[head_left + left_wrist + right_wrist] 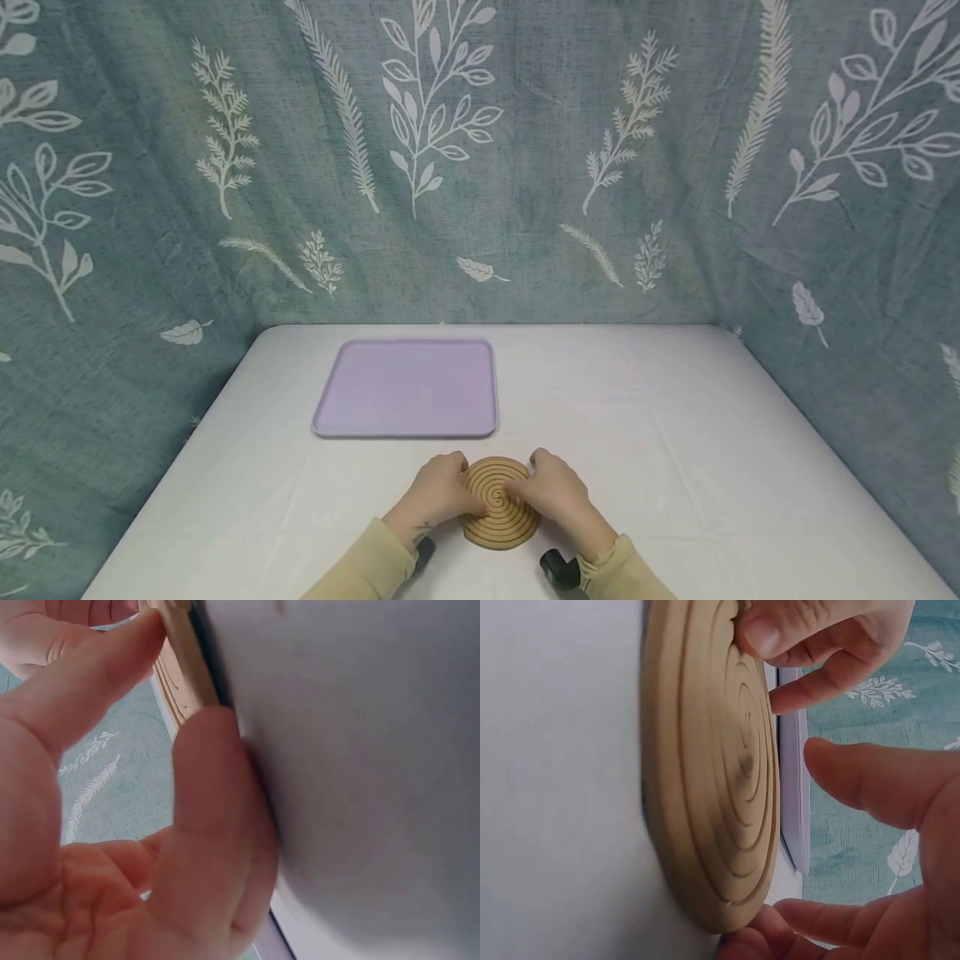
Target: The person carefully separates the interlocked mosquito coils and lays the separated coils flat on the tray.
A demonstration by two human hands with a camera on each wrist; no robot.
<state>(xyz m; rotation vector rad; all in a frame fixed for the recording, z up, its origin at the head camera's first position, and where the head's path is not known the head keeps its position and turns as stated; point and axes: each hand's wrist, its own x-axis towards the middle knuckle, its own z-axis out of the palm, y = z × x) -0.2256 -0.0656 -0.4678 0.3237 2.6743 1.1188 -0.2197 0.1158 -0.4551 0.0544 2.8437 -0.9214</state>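
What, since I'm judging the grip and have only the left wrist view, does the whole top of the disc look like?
Observer: In the head view, the disc is round, with a spiral winding into its middle.
Operator: Does the thumb of the right hand touch it?
Observer: No, the right wrist view shows a gap between that thumb and the disc.
Operator: And what lies beyond the disc?
Observer: The head view shows a purple tray, farther from the person and mostly to the left.
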